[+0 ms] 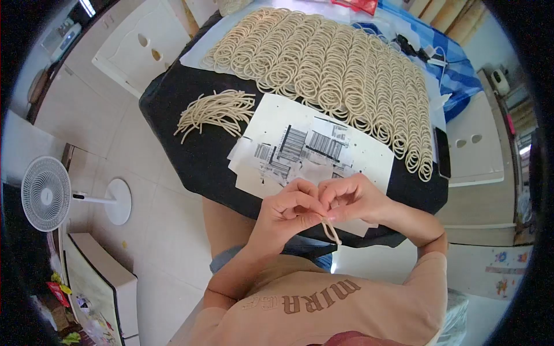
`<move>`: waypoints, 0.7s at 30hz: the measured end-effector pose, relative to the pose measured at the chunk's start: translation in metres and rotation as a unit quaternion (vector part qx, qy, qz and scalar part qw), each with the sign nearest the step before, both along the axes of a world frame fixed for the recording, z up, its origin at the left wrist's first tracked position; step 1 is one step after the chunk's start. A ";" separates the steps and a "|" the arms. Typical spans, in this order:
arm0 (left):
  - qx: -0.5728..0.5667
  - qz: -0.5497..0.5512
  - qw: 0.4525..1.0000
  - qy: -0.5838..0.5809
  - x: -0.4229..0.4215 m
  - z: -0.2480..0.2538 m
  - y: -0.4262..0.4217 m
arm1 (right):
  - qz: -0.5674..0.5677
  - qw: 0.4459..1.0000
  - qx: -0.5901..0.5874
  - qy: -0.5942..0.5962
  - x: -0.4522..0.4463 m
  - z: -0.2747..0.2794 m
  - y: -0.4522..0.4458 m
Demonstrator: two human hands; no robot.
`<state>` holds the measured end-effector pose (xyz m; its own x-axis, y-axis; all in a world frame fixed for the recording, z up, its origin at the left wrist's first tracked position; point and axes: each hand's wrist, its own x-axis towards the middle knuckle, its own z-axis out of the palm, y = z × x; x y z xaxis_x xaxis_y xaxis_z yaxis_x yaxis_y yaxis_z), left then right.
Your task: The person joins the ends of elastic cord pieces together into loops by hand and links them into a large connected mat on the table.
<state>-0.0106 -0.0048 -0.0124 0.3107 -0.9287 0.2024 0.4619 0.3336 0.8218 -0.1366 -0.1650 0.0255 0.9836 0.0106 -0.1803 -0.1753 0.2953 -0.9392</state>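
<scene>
My left hand [294,210] and my right hand [352,199] meet fingertip to fingertip near the table's front edge. Both pinch a beige cord [331,232], which hangs below the fingertips in a narrow loop. Just beyond my hands lies a white sheet [262,124] bearing barcode labels [294,144]. A bundle of loose beige cords [213,112] rests on the black tabletop to the left. Rows of overlapping beige rings [323,63] cover the far part of the table. What the fingertips do to the cord ends is hidden.
A black phone [442,152] lies at the table's right edge. Dark and white cables [424,55] sit on blue cloth at the back right. White chairs [135,46] stand beside the table, and a white fan [46,194] stands at the left.
</scene>
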 end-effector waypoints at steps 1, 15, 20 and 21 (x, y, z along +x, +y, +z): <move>0.003 0.006 1.000 -0.004 0.000 0.001 -0.001 | -0.001 1.000 0.000 0.004 0.000 0.001 -0.001; 0.316 0.158 0.591 -0.725 0.104 0.058 0.058 | -0.189 0.976 -0.099 0.050 0.006 0.011 -0.021; 0.252 0.274 0.798 -0.473 0.121 0.051 0.083 | -0.217 0.967 -0.127 0.044 0.011 0.012 -0.029; 0.247 0.368 0.787 -0.430 0.120 0.047 0.079 | -0.227 0.963 -0.136 0.046 0.012 0.012 -0.030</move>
<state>0.1094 0.0737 0.0345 0.7461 -0.5933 0.3023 -0.5046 -0.2074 0.8381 -0.1245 -0.1952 0.0371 0.8549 -0.4776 -0.2025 -0.1722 0.1070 -0.9792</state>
